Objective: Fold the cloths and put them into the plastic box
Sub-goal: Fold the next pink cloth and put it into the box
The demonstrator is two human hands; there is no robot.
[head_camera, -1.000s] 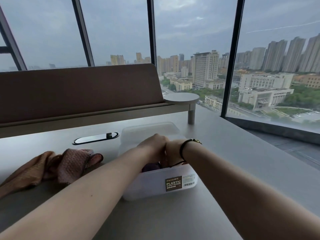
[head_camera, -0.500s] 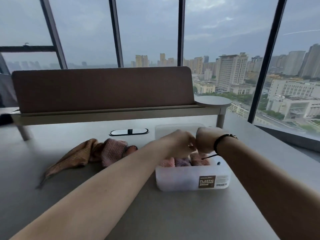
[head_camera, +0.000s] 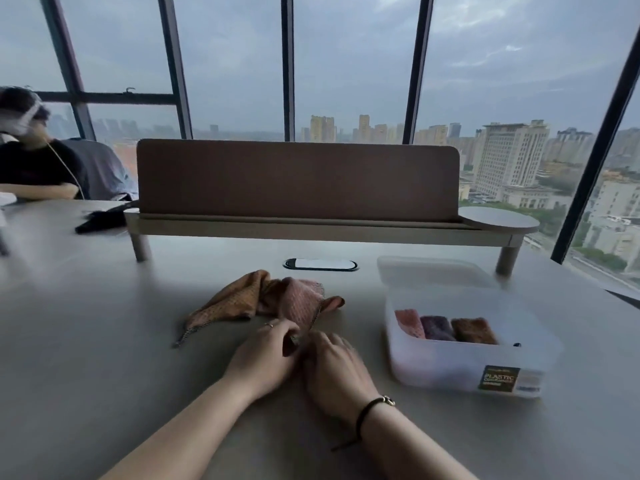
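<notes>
A crumpled pink cloth lies mid-table, tangled with an orange-brown cloth on its left. My left hand pinches the pink cloth's near corner with curled fingers. My right hand, blurred, rests right beside it with its fingers loosely spread at the same corner; whether they hold any fabric is hidden. At the right stands the translucent plastic box. Inside it a pink, a purple and a brown folded cloth lie side by side.
The box's lid lies flat behind it. A brown divider panel on a low shelf crosses the table's far side, with a cable hatch in front. Another person sits at the far left near a dark object.
Both hands have left the box and moved left to the pink cloth's near corner. The view has turned left, so the box now sits at the right with its folded cloths showing.
</notes>
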